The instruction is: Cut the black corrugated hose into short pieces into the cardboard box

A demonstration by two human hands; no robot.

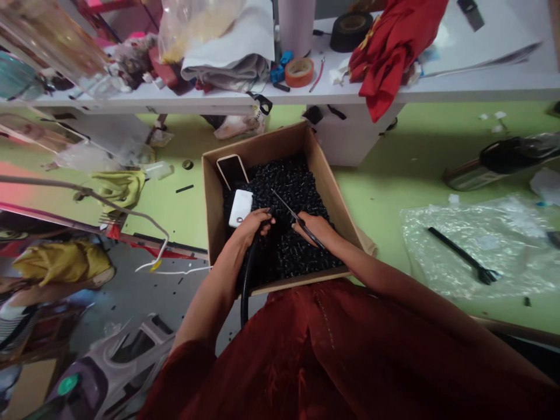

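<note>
Currently, black tube (247,274) in and below the gripping left hand (259,223); scissors (286,205) in the gripping right hand (315,228).

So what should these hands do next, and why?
Probably bring the scissors in the right hand to the end of the black tube in the left hand. The blades appear to be just clear of the tube, and the cardboard box beneath holds many small black pieces, which suggests snipping.
</note>
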